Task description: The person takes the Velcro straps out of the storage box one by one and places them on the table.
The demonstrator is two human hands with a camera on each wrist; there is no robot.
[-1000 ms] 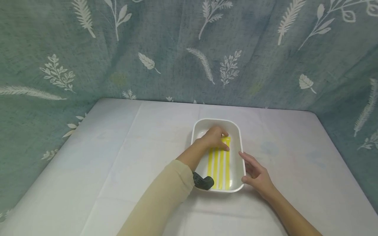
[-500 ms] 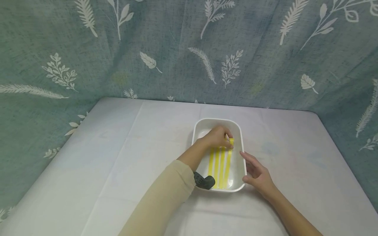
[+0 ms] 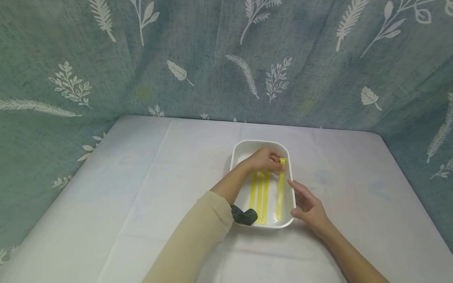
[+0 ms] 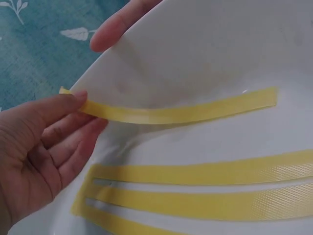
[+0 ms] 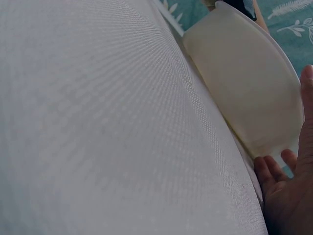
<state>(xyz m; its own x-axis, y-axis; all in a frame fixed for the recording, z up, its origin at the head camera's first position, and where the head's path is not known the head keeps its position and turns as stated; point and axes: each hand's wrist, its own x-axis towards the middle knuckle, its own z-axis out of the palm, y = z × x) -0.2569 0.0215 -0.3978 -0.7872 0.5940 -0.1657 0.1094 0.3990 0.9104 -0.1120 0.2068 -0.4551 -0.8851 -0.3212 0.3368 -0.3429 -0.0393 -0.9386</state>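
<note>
A white rectangular tub with rounded corners stands on the table. Inside it, my left hand pinches one end of a flat yellow strip between thumb and fingers. That strip bows down from the fingertips and its far end reaches the tub's floor, near the right wall. Several more yellow strips lie side by side on the floor, joined by a crosspiece at one end; the left forearm partly covers them in the head view. From outside, my right hand rests its extended fingers and thumb against the right wall.
The table is covered with a white cloth. Behind and at the sides hangs a green-blue curtain with white leaf prints. A dark camera mount on the left wrist overlaps the tub's near left corner.
My left hand has drawn one yellow strip rightwards, away from the others, opening a gap between them. The tub and the right hand have stayed about where they were.
</note>
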